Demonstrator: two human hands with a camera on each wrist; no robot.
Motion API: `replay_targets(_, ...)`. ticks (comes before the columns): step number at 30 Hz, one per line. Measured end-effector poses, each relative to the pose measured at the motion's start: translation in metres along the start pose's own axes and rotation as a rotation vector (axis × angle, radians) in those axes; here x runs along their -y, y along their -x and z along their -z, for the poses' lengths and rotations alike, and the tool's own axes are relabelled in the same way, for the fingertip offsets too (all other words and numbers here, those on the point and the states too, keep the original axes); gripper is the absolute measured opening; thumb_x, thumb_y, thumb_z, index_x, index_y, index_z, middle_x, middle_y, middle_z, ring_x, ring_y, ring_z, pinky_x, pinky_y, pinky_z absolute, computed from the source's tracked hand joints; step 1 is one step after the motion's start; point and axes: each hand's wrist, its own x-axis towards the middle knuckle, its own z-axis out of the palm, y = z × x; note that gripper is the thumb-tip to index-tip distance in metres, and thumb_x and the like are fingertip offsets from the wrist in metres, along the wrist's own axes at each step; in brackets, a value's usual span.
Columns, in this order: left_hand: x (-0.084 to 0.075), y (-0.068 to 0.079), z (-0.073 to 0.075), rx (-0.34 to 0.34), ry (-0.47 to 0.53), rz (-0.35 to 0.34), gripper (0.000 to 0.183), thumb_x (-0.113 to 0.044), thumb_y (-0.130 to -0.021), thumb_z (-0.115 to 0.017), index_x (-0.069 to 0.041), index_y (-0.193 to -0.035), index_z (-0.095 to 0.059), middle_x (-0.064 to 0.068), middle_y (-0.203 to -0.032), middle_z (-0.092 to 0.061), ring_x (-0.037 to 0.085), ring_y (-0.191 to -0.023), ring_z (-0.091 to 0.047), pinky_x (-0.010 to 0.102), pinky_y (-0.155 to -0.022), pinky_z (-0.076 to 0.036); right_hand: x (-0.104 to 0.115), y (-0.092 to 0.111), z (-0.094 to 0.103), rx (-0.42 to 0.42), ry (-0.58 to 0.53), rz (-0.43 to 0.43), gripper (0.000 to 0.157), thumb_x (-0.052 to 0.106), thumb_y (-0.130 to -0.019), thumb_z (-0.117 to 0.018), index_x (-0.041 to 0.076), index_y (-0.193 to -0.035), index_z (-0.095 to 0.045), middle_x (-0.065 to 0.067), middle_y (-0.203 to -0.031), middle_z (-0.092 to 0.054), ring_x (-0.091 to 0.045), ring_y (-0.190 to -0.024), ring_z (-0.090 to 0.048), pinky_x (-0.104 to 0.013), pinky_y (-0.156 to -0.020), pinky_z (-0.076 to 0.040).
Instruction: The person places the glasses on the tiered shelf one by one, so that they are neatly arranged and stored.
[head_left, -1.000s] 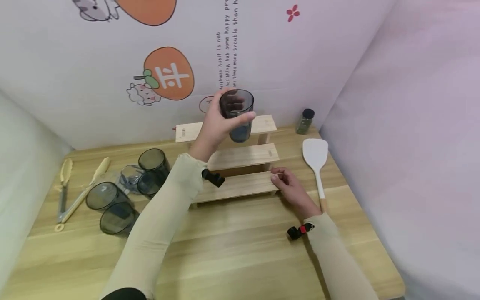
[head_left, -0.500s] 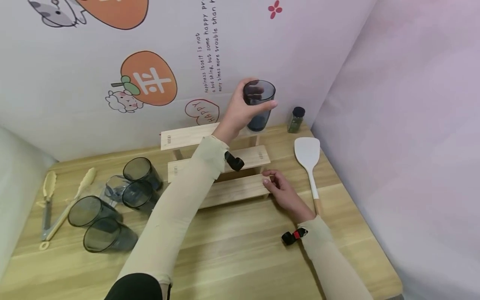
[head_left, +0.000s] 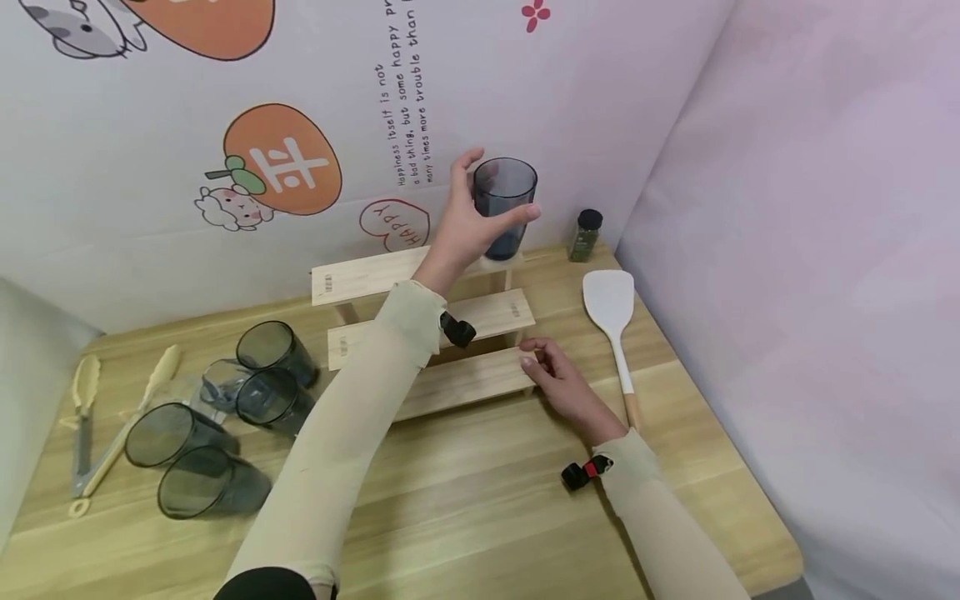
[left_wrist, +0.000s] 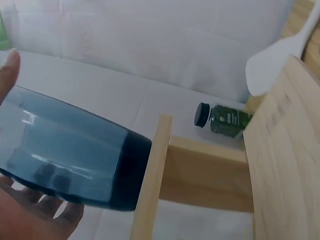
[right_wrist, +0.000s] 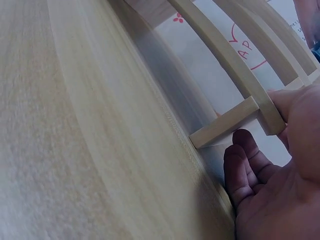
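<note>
A smoky blue-grey drinking glass (head_left: 507, 204) stands upright on the right end of the top step of a three-tier wooden rack (head_left: 360, 273). My left hand (head_left: 465, 221) is spread around it, the thumb across its front and the fingers off to its left. In the left wrist view, a gap shows between the thumb and the glass (left_wrist: 65, 145), whose base meets the board. My right hand (head_left: 562, 383) grips the right end of the rack's lowest step. In the right wrist view, its lower fingers curl beside the rack's leg (right_wrist: 225, 122).
Several similar glasses (head_left: 213, 483) stand at the left, near a clear handled cup (head_left: 221, 383) and tongs (head_left: 112, 450). A white spatula (head_left: 609, 304) lies right of the rack. Behind it is a spice jar (head_left: 585, 236) with a black lid, near the wall.
My left hand carried the glass right, over to the top step's right end, and its fingers have now spread away from the glass. My right hand keeps its grip on the rack.
</note>
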Motion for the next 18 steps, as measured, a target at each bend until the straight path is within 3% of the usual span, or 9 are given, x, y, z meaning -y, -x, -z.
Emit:
replay_targets(4, 0.002, 0.024, 0.013, -0.063, -0.095, -0.058, 0.109, -0.042, -0.079, -0.088, -0.031, -0.159, -0.014, -0.005, -0.158, -0.03, 0.001, -0.141, -0.028, 0.023, -0.112, -0.029, 0.002, 0.001, -0.003, -0.004, -0.009, -0.025, 0.034, 0.035, -0.107, -0.053, 0.016, -0.136, -0.052, -0.011, -0.1, -0.046, -0.025, -0.09, -0.045, -0.037, -0.079, -0.039)
replay_targets(8, 0.006, 0.06, 0.032, -0.142, -0.158, -0.152, 0.097, -0.04, -0.084, -0.084, -0.022, -0.157, -0.023, -0.004, -0.158, -0.032, 0.0, -0.142, -0.026, 0.023, -0.114, -0.025, 0.002, 0.0, -0.003, -0.012, -0.011, -0.034, 0.035, 0.039, -0.106, -0.053, 0.019, -0.135, -0.052, -0.011, -0.101, -0.045, -0.026, -0.092, -0.045, -0.038, -0.079, -0.039)
replay_targets(14, 0.03, 0.14, 0.074, -0.365, -0.391, -0.4, 0.064, -0.028, -0.091, -0.077, -0.007, -0.144, -0.048, 0.007, -0.144, -0.049, 0.018, -0.136, -0.038, 0.039, -0.114, -0.027, -0.001, -0.001, -0.002, -0.008, 0.03, -0.017, 0.037, 0.037, -0.108, -0.051, 0.015, -0.137, -0.051, -0.012, -0.101, -0.045, -0.026, -0.092, -0.045, -0.037, -0.079, -0.039)
replay_targets(16, 0.038, 0.172, 0.091, -0.442, -0.486, -0.43, 0.059, -0.026, -0.092, -0.076, -0.004, -0.141, -0.051, 0.012, -0.139, -0.053, 0.024, -0.133, -0.041, 0.045, -0.111, -0.029, -0.002, -0.001, -0.002, -0.007, 0.037, -0.022, 0.037, 0.037, -0.108, -0.051, 0.015, -0.138, -0.051, -0.012, -0.101, -0.045, -0.026, -0.093, -0.045, -0.037, -0.08, -0.039)
replay_targets(18, 0.044, 0.204, 0.108, -0.509, -0.568, -0.402, 0.056, -0.026, -0.091, -0.075, -0.003, -0.138, -0.054, 0.014, -0.137, -0.056, 0.029, -0.13, -0.043, 0.049, -0.109, -0.03, -0.001, -0.002, -0.002, 0.003, 0.02, -0.034, 0.038, 0.037, -0.107, -0.051, 0.015, -0.138, -0.05, -0.013, -0.101, -0.045, -0.027, -0.094, -0.045, -0.037, -0.081, -0.039)
